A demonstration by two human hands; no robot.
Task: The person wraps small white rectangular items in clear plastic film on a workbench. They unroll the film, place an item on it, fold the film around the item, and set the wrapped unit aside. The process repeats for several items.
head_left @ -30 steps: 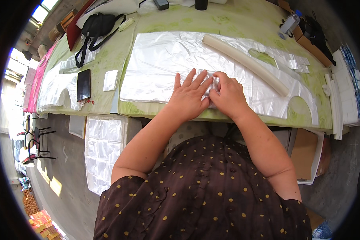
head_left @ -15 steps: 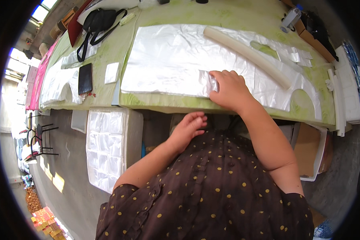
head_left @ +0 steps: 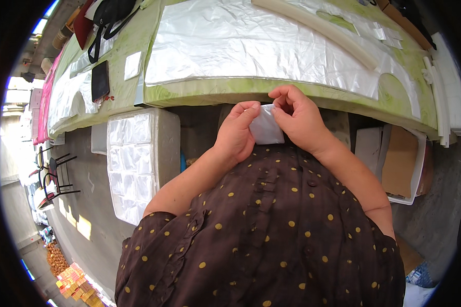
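Note:
A small folded white plastic bag (head_left: 266, 127) is held in front of my body, just off the table's near edge. My left hand (head_left: 235, 132) pinches its upper left corner between thumb and finger. At the upper right corner, my right hand (head_left: 299, 122) grips it the same way. Beyond my hands, a stack of large flat white plastic bags (head_left: 210, 46) lies spread on the green-covered table (head_left: 205, 88). Across these bags rests a long pale tube (head_left: 322, 35).
Below the table to the left stands a bin (head_left: 170, 138) with rows of folded white packets (head_left: 130, 163). A small white folded packet (head_left: 133, 65), a flat black object (head_left: 100, 82) and a black bag (head_left: 110, 15) lie on the table. Right, an open cardboard-lined box (head_left: 402, 161).
My right hand has drawn back from the stack, bringing the folded plastic bag off the table. My left hand has risen and taken its other corner. The view has tilted downward.

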